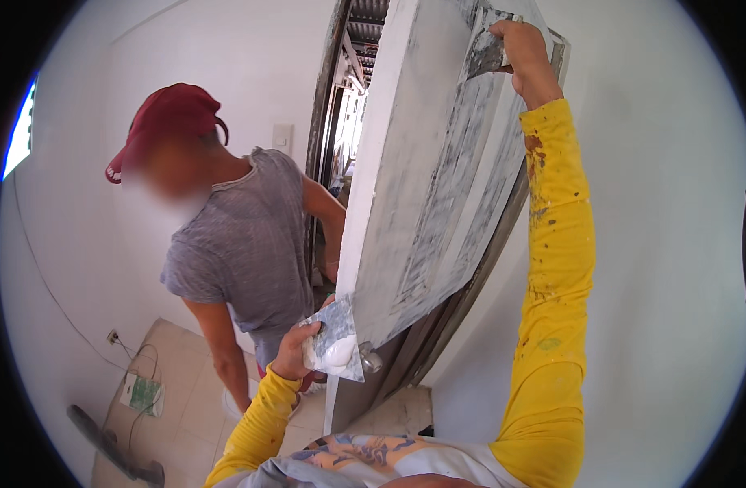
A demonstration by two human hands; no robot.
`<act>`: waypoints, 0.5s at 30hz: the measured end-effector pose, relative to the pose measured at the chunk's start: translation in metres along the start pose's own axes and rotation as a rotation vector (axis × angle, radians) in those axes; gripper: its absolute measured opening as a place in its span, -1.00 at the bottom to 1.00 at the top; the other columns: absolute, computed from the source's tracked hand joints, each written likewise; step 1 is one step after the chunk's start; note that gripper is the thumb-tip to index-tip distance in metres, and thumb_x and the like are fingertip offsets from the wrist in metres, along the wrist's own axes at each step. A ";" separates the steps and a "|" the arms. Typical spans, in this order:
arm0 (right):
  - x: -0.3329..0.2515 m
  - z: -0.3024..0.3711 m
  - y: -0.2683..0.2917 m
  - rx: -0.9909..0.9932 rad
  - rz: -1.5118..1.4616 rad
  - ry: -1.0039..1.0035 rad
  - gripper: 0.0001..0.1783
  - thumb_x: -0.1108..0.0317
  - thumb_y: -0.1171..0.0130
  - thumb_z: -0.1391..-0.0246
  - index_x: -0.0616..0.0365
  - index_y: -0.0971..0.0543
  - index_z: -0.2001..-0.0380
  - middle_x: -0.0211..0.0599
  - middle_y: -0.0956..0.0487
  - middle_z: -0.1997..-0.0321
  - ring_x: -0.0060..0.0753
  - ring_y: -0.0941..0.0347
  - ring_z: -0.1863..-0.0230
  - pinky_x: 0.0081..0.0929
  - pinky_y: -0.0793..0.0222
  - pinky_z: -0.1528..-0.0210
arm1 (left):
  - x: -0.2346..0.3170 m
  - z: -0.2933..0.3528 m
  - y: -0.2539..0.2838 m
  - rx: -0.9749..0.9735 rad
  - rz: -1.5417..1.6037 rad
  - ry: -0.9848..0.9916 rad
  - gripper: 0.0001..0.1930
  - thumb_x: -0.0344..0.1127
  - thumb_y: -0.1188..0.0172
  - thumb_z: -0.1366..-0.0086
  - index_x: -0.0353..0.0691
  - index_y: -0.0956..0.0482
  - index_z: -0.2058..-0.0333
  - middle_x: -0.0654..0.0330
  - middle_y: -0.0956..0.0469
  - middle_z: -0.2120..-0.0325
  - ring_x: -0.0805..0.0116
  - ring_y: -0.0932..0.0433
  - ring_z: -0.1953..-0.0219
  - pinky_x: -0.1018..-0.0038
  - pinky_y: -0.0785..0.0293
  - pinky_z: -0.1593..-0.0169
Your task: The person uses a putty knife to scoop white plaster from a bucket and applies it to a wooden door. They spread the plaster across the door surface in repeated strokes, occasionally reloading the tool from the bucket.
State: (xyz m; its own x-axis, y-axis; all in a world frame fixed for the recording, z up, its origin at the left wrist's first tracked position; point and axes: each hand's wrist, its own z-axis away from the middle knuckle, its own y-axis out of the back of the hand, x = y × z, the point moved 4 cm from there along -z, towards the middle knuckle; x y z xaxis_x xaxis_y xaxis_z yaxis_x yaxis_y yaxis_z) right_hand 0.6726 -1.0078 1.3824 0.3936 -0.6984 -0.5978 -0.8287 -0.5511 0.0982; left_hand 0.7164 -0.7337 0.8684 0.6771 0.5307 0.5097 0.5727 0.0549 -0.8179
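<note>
My right hand [526, 61], at the end of a paint-spotted yellow sleeve, is raised high and closed round a wide putty knife [487, 47]. Its blade lies against the upper part of a white door [389, 211], whose face carries grey, streaky smears. Low by the door's edge, my left hand [290, 351] grips a flat metal plate [330, 321] with a mound of white putty [339, 352] on it. Just behind the plate, a round metal doorknob [371, 358] shows partly.
To the left, a person in a grey shirt and red cap [234, 220] stands close beside the door, one arm reaching down, the other partly hidden behind the door. A light switch [282, 137] is on the wall. Cables lie around a green-and-white object [142, 394] on the tiled floor.
</note>
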 end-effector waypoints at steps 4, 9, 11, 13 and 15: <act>-0.012 0.001 -0.015 -0.058 -0.054 0.066 -0.70 0.26 -0.26 -0.03 0.31 -0.64 0.28 -0.25 -0.59 0.29 -0.26 -0.51 0.22 -0.27 -0.44 0.12 | 0.007 -0.001 -0.007 0.062 -0.015 0.005 -0.31 -0.33 -0.05 -0.37 -0.29 -0.11 -0.44 0.02 -0.48 -0.21 0.20 -0.58 -0.12 0.32 -0.45 -0.26; -0.026 0.034 -0.053 0.125 0.648 0.394 -0.68 0.29 -0.21 0.05 0.35 -0.63 0.29 -0.20 -0.58 0.36 -0.26 -0.54 0.30 -0.26 -0.46 0.13 | 0.005 -0.004 -0.004 0.120 0.020 0.048 -0.32 -0.39 -0.04 -0.39 -0.26 -0.09 -0.45 0.06 -0.37 -0.31 0.22 -0.46 -0.26 0.33 -0.30 -0.37; -0.019 0.085 -0.064 0.027 0.476 0.487 -0.63 0.28 -0.09 0.00 0.36 -0.62 0.23 0.08 -0.62 0.21 0.12 -0.56 0.18 -0.14 -0.48 0.05 | 0.008 0.005 0.001 0.093 0.040 0.005 -0.31 -0.38 -0.03 -0.39 -0.28 -0.07 -0.46 0.05 -0.36 -0.32 0.21 -0.45 -0.27 0.33 -0.29 -0.38; -0.010 0.100 -0.050 -0.020 0.382 0.447 -0.63 0.27 -0.04 -0.02 0.36 -0.61 0.23 0.20 -0.65 0.18 0.29 -0.57 0.15 -0.09 -0.48 0.04 | 0.007 -0.003 0.006 0.008 0.061 -0.002 -0.31 -0.38 -0.03 -0.40 -0.29 -0.06 -0.46 0.05 -0.35 -0.32 0.20 -0.44 -0.28 0.32 -0.27 -0.39; 0.009 0.083 -0.020 -0.053 0.310 0.259 -0.66 0.28 -0.05 -0.03 0.35 -0.62 0.29 0.15 -0.65 0.28 0.24 -0.57 0.19 -0.11 -0.46 0.10 | 0.007 -0.008 0.010 -0.030 0.052 -0.008 -0.32 -0.37 -0.01 -0.41 -0.30 -0.05 -0.46 0.05 -0.33 -0.34 0.20 -0.41 -0.30 0.32 -0.23 -0.41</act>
State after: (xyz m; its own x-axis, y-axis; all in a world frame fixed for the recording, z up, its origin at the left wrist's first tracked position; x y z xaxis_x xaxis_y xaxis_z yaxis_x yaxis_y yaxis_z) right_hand 0.6598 -0.9655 1.3086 0.2208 -0.9233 -0.3142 -0.9049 -0.3142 0.2872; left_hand 0.7306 -0.7361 0.8663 0.7030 0.5389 0.4641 0.5500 0.0019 -0.8352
